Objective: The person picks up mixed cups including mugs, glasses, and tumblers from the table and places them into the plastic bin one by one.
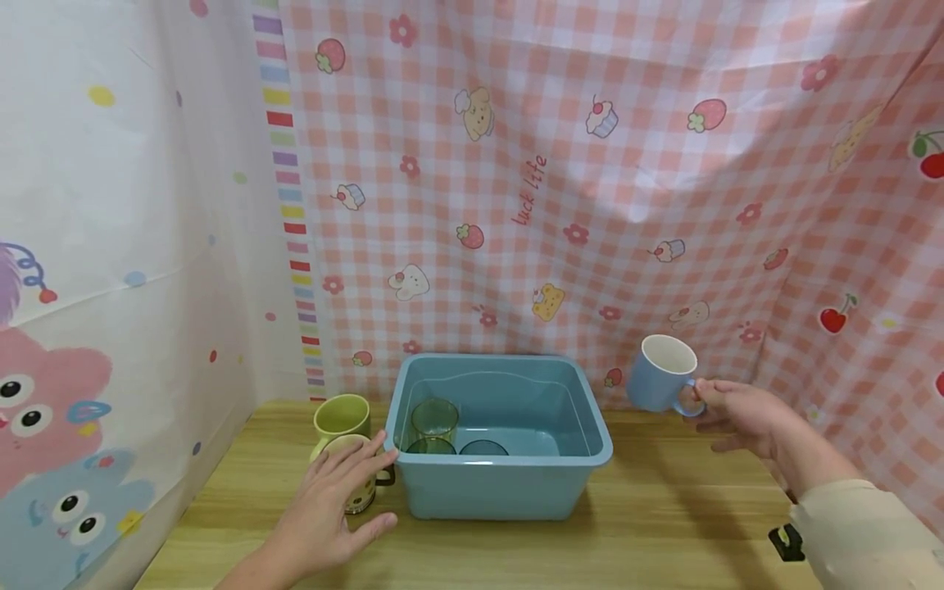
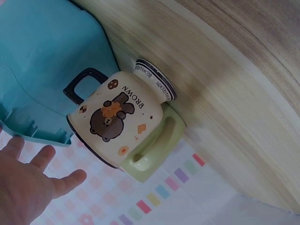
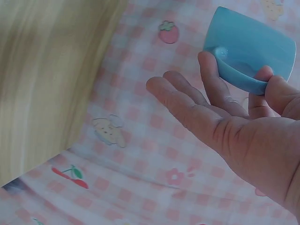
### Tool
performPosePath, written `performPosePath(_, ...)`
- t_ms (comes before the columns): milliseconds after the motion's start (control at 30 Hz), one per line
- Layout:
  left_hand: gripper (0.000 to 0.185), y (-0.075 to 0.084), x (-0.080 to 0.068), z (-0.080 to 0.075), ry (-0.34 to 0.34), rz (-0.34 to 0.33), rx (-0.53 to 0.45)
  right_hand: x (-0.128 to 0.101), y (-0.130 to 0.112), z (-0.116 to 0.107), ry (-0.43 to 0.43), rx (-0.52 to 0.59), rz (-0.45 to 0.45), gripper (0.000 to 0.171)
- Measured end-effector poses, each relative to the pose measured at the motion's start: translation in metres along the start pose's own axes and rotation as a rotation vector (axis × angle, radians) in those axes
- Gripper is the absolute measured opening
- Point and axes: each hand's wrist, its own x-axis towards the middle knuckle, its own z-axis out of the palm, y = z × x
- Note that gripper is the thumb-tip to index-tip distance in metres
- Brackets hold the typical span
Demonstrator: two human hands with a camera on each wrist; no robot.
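Note:
My right hand [image 1: 701,400] holds a light blue mug [image 1: 662,373] by its handle, lifted in the air to the right of a blue plastic basin [image 1: 509,487]. In the right wrist view the thumb and a finger pinch the handle of the blue mug [image 3: 251,47] while the other fingers [image 3: 176,91] stay straight. My left hand [image 1: 335,498] is spread open beside a cream mug with a brown bear print [image 2: 112,123], just left of the basin; the left wrist view shows the hand [image 2: 28,185] apart from it. A pale green mug [image 1: 342,415] stands right behind the cream mug.
The basin sits on a wooden table [image 1: 664,524] and holds a clear greenish glass [image 1: 433,422] and a dark-rimmed cup [image 1: 483,447]. Pink checked and white cartoon curtains [image 1: 560,180] close in the back and both sides. A small black clip [image 1: 785,542] lies at the right front.

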Motion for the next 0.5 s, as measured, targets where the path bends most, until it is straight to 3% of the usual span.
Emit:
performPosePath(267,0.078,0.000,0.000,0.000,0.004,0.002,-0.002,-0.004,-0.018,-0.001,-0.033,0.042,-0.029,0.045)
performPosePath(500,0.078,0.000,0.000,0.000,0.001,0.001,0.002,-0.003,-0.035,-0.002,-0.032,0.004,-0.050,0.042)
